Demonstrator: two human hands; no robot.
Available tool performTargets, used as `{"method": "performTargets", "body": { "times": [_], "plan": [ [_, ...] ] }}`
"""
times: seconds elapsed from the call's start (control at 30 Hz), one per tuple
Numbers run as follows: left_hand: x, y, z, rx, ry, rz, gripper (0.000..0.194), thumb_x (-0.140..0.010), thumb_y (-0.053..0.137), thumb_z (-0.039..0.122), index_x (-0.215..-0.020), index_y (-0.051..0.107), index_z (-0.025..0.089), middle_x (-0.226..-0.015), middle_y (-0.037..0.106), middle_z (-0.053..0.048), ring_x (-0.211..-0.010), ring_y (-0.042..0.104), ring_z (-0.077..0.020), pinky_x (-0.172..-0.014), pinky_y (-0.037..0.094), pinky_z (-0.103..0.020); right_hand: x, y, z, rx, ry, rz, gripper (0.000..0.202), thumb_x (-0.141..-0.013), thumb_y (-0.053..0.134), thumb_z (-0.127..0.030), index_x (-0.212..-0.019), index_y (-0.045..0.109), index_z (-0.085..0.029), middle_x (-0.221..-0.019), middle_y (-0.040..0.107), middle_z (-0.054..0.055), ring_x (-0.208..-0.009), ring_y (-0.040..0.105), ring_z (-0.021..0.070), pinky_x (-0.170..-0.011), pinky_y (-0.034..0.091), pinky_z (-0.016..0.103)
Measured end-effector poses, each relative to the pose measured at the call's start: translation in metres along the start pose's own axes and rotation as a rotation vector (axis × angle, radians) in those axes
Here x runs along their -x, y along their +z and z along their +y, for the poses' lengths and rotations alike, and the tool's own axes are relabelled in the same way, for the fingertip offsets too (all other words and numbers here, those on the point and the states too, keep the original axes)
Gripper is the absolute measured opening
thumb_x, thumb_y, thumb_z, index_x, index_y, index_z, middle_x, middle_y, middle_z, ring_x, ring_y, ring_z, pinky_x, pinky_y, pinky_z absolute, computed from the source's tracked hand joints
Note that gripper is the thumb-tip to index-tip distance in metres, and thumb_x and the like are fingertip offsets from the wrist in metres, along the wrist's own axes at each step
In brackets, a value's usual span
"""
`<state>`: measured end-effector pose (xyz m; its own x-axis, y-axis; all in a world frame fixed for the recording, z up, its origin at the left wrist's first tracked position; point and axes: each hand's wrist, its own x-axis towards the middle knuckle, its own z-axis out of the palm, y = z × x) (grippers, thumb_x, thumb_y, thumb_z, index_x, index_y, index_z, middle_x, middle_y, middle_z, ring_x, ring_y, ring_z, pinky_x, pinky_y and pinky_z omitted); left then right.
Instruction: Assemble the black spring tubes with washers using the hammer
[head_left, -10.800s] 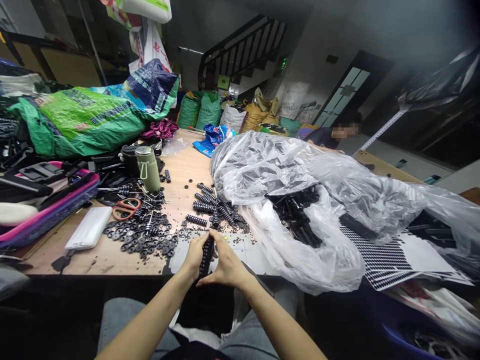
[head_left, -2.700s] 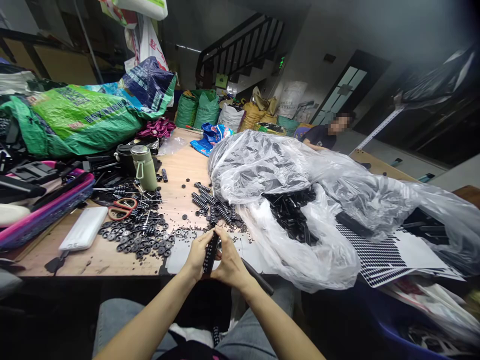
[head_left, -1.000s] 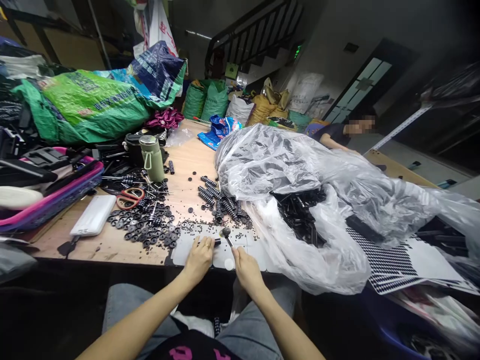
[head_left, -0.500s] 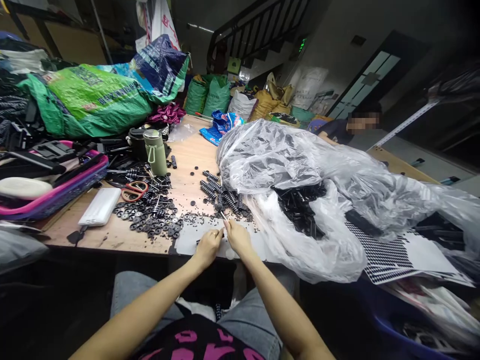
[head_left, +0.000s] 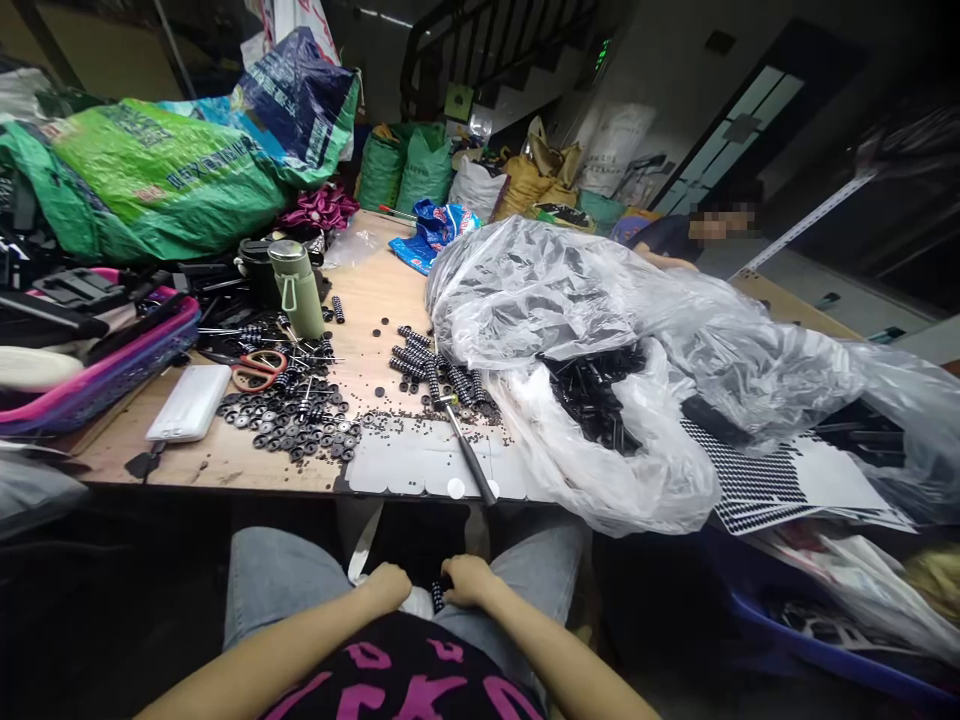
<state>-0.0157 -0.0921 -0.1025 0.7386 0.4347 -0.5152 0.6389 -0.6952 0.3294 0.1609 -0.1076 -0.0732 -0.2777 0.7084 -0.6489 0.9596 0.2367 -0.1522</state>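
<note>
Both hands are low in my lap, below the table edge. My left hand [head_left: 387,586] is closed beside a white, bag-like thing [head_left: 417,603]; its fingertips are hidden. My right hand [head_left: 468,581] has curled fingers close to a small black-and-white checkered roller [head_left: 437,597] between my hands. I cannot make out what either hand holds. On the pale mat [head_left: 397,465] at the table edge lies a dark-handled tool [head_left: 474,462] with a thin metal shaft, its far end near a heap of checkered rollers [head_left: 418,358].
Black ring-like parts [head_left: 300,425] lie left of the mat, near orange-handled scissors [head_left: 259,370], a white box-shaped device [head_left: 189,402] and a green flask [head_left: 297,290]. A large clear plastic bag [head_left: 547,290] of black parts covers the right side. Another person [head_left: 667,240] is behind it.
Both hands have moved from the mat down into my lap. The tool, whose shaft showed at my fingers before, now lies on the mat. The view has shifted slightly.
</note>
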Motion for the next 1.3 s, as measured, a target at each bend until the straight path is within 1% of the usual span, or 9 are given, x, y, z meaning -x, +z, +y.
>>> {"method": "performTargets", "body": {
  "times": [0.33,0.4,0.5,0.67,0.77,1.0,1.07,1.17,1.3],
  "plan": [
    [0.017,0.008,-0.016,-0.001,-0.053,-0.022,0.024,-0.067,0.046,0.003,-0.078,0.065,0.010,-0.083,0.065,-0.017,-0.080,0.061,-0.0267,-0.069,0.046,-0.036,-0.014,0.012,-0.003,-0.051,-0.020,-0.067,0.054,-0.057,0.063,-0.053,-0.098,0.061,-0.017,-0.093,0.064,0.011,-0.088,0.059,0.0281,-0.072,0.045,0.034],
    [0.020,0.007,-0.019,0.016,-0.063,-0.001,0.027,-0.067,0.043,0.001,-0.079,0.065,0.011,-0.085,0.065,-0.016,-0.083,0.061,-0.0251,-0.072,0.045,-0.034,-0.010,0.010,0.001,-0.071,-0.007,-0.032,0.054,-0.064,0.057,-0.054,-0.104,0.058,-0.017,-0.096,0.063,0.011,-0.090,0.059,0.0252,-0.073,0.045,0.031],
    [0.026,0.003,-0.028,0.052,-0.131,0.049,0.030,-0.067,0.040,0.000,-0.082,0.064,0.012,-0.087,0.065,-0.015,-0.086,0.060,-0.0236,-0.074,0.044,-0.032,0.001,0.008,0.007,-0.086,0.006,0.039,0.053,-0.072,0.048,-0.053,-0.111,0.053,-0.017,-0.100,0.062,0.009,-0.093,0.057,0.0209,-0.075,0.044,0.028],
    [0.036,-0.006,-0.050,0.117,-0.316,0.127,0.033,-0.071,0.034,0.002,-0.084,0.061,0.015,-0.090,0.063,-0.013,-0.089,0.059,-0.0217,-0.073,0.043,-0.030,0.001,0.003,0.001,-0.013,0.019,0.103,0.049,-0.054,0.071,-0.037,-0.097,0.060,-0.015,-0.098,0.062,0.012,-0.095,0.054,0.0274,-0.079,0.041,0.034],
    [0.038,-0.013,-0.059,0.144,-0.372,0.154,0.032,-0.072,0.032,0.004,-0.084,0.061,0.015,-0.090,0.063,-0.011,-0.089,0.058,-0.0200,-0.073,0.042,-0.028,-0.012,-0.012,-0.003,0.030,0.070,0.140,0.016,-0.071,0.058,-0.021,-0.081,0.064,-0.011,-0.083,0.065,0.014,-0.080,0.060,0.0253,-0.068,0.043,0.032],
    [0.071,-0.045,-0.085,0.135,-0.421,0.227,0.027,-0.073,0.033,0.010,-0.076,0.060,0.014,-0.083,0.063,-0.011,-0.083,0.058,-0.0209,-0.073,0.040,-0.030,0.024,-0.052,0.024,0.062,-0.067,0.310,0.037,-0.088,0.028,-0.028,-0.081,0.061,-0.013,-0.081,0.063,0.011,-0.083,0.056,0.0199,-0.075,0.038,0.030],
    [0.086,-0.049,-0.089,0.122,-0.377,0.246,0.027,-0.072,0.033,0.009,-0.074,0.059,0.015,-0.083,0.063,-0.010,-0.085,0.056,-0.0211,-0.076,0.039,-0.031,0.036,-0.052,0.018,0.062,-0.088,0.380,0.039,-0.089,0.024,-0.030,-0.081,0.059,-0.014,-0.080,0.061,0.010,-0.085,0.053,0.0199,-0.078,0.036,0.032],
    [0.095,-0.046,-0.083,0.098,-0.335,0.248,0.029,-0.072,0.031,0.006,-0.078,0.059,0.014,-0.083,0.062,-0.011,-0.084,0.056,-0.0215,-0.076,0.038,-0.032,0.030,-0.041,-0.012,0.093,-0.108,0.464,0.028,-0.079,0.048,-0.040,-0.089,0.057,-0.015,-0.089,0.059,0.011,-0.096,0.048,0.0247,-0.086,0.031,0.039],
    [0.078,-0.039,-0.064,0.088,-0.351,0.226,0.031,-0.075,0.029,0.010,-0.085,0.058,0.014,-0.083,0.063,-0.012,-0.081,0.058,-0.0220,-0.072,0.041,-0.032,-0.002,-0.014,-0.051,0.179,-0.133,0.220,0.033,-0.066,0.060,-0.020,-0.097,0.057,-0.008,-0.095,0.059,0.017,-0.095,0.051,0.0278,-0.086,0.033,0.041]
  ]
}}
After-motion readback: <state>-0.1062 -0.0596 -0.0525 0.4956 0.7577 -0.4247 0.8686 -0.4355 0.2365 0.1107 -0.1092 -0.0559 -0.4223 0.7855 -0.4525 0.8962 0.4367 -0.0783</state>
